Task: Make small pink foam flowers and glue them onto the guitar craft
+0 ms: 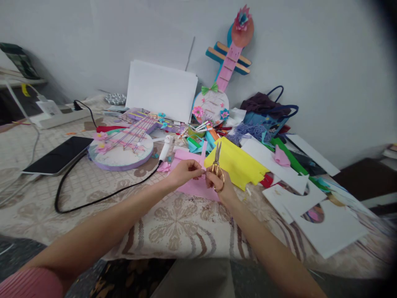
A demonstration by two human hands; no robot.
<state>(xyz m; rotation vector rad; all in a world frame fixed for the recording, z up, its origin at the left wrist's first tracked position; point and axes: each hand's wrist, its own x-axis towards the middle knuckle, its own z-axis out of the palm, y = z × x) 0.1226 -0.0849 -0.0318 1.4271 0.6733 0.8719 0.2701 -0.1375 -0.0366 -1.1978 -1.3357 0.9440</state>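
Observation:
My left hand (186, 171) is closed in a pinch near the bottom end of a narrow pink paper strip (204, 153), which stands up from the fingertips. Close beside it, my right hand (223, 184) has gold-handled scissors (217, 153) hooked in its fingers, the blades pointing up and away. The right thumb and fingertip also come together next to the left fingertips; whatever small piece lies between them is too small to make out. Beneath both hands a pink paper sheet (198, 189) lies on the patterned tablecloth.
A white glue gun (166, 149) trails a black cord at left, by a round decorated stringed instrument (120, 154) and a phone (60, 155). Yellow paper (235, 161) and cut white boards (328, 227) lie right. A taller pink-and-blue instrument (229, 68) leans on the wall.

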